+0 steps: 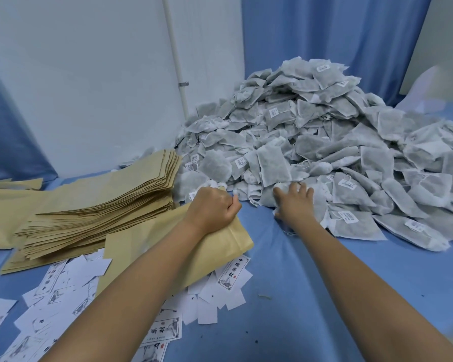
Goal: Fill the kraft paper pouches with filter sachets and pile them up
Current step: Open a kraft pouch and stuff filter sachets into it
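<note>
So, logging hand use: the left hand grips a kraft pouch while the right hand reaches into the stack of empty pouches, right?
No: head view shows the right hand on the heap of filter sachets, not the pouch stack. The left hand grips a kraft pouch.

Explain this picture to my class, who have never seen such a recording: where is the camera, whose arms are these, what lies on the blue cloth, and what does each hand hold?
There is no machine here: a person works with bare hands. The one camera sits on their head, looking forward and down, so the arms reach in from below. On the blue cloth lie a big heap of sachets, a stack of flat pouches and scattered printed slips. The left hand grips one pouch at its top end, near the heap. The right hand lies spread on sachets at the heap's foot; it has lifted none yet.
</note>
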Demonstrator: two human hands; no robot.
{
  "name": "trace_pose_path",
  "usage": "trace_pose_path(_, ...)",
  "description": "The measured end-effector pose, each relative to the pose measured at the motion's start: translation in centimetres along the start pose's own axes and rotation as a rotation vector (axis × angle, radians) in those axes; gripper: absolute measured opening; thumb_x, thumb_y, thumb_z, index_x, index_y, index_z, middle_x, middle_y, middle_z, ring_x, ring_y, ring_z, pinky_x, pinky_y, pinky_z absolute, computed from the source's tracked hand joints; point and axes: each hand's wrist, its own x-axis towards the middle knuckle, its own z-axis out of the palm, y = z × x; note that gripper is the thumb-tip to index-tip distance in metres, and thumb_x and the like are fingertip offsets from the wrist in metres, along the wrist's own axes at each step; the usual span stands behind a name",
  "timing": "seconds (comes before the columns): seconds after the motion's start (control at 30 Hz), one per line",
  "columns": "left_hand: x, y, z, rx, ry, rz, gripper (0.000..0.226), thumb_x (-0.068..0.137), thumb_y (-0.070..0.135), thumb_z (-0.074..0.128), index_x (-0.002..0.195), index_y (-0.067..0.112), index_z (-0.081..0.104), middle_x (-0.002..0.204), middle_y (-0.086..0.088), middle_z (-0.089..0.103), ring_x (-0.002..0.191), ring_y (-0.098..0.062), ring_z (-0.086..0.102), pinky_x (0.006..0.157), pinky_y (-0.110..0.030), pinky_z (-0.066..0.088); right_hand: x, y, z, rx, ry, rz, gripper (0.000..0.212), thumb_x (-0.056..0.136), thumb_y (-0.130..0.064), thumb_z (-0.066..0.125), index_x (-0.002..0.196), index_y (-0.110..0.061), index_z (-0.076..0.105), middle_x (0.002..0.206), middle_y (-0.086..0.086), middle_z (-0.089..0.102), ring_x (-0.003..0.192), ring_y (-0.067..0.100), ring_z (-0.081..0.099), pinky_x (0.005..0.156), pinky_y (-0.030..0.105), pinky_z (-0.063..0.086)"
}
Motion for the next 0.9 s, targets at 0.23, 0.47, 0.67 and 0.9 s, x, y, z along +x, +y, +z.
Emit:
trace_pose_path(0.23, -0.1, 0.1, -1.1, -0.028, -0.006, -0.019, 0.058, 0.088, 0.028, 0.031, 0.041, -0.002, 0.049, 0.038, -0.013, 0.047, 0.036, -0.029, 0.044, 0.041, -0.036, 0.039, -0.5, -2.4, 0.2, -0.033, -0.046, 0.013, 0.068, 0.084, -0.047, 0.058, 0.141, -0.028, 0.026, 0.143, 0.024, 0.032, 0.132, 0.049, 0.029, 0.106, 0.056, 0.024)
trace_pose_path(0.47, -0.7, 0.3, -2.8, -0.054, 0.025, -0.037, 0.059, 0.089, 0.028, 0.031, 0.041, -0.003, 0.049, 0.039, -0.014, 0.047, 0.036, -0.028, 0.044, 0.039, -0.038, 0.04, -0.7, -3.6, -0.5, -0.004, 0.119, 0.025, 0.04, 0.091, -0.007, 0.046, 0.128, -0.022, 0.048, 0.11, 0.009, 0.061, 0.103, 0.032, 0.058, 0.095, 0.046, 0.038)
trace_pose_path(0.67, -1.3, 0.5, -3.4, -0.067, -0.007, -0.039, 0.064, 0.089, 0.033, 0.024, 0.046, -0.004, 0.055, 0.044, -0.017, 0.053, 0.041, -0.031, 0.049, 0.046, -0.042, 0.044, -1.7, -5.1, -0.8, 0.087, -0.033, 0.026, 0.055, 0.088, -0.012, 0.056, 0.137, -0.025, 0.036, 0.141, 0.019, 0.035, 0.125, 0.041, 0.04, 0.099, 0.055, 0.035)
trace_pose_path(0.9, -2.2, 1.0, -3.8, -0.079, 0.028, 0.004, 0.056, 0.087, 0.026, 0.033, 0.042, -0.001, 0.051, 0.039, -0.012, 0.049, 0.036, -0.028, 0.046, 0.039, -0.039, 0.041, -0.4, -4.8, -1.5, 0.062, -0.194, -0.004, 0.066, 0.087, -0.03, 0.06, 0.144, -0.037, 0.027, 0.153, 0.009, 0.019, 0.123, 0.04, 0.043, 0.094, 0.053, 0.045)
